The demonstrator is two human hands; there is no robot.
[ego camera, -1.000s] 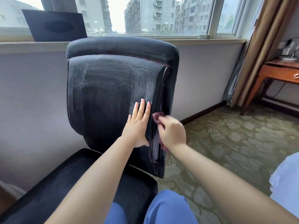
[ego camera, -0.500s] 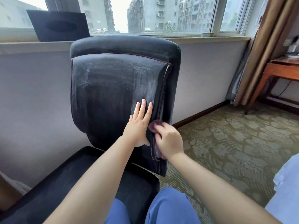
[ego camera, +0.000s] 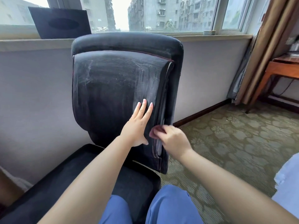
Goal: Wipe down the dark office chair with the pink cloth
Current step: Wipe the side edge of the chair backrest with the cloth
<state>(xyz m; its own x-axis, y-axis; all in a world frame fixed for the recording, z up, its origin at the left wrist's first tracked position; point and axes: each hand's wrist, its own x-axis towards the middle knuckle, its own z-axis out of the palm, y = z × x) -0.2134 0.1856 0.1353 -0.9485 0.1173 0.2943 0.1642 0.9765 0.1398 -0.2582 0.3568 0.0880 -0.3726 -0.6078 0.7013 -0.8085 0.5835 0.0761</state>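
Note:
The dark office chair (ego camera: 116, 81) faces me, its backrest streaked with pale wipe marks and its seat low at the left. My left hand (ego camera: 137, 125) lies flat with straight fingers on the lower right of the backrest. Just right of it, my right hand (ego camera: 173, 141) grips the pink cloth (ego camera: 153, 131) against the backrest's right side edge. Only a small pink fold shows past the fingers; the rest of the cloth is hidden.
A wall with a window sill (ego camera: 32, 44) stands right behind the chair, and a dark tissue box (ego camera: 59, 21) sits on the sill. A wooden desk (ego camera: 284, 68) and curtain (ego camera: 265, 50) are at the right. Patterned carpet (ego camera: 234, 143) lies right of the chair.
My right hand with the cloth has slid down the backrest's right edge. The left hand has stayed flat on the backrest. The view has shifted slightly.

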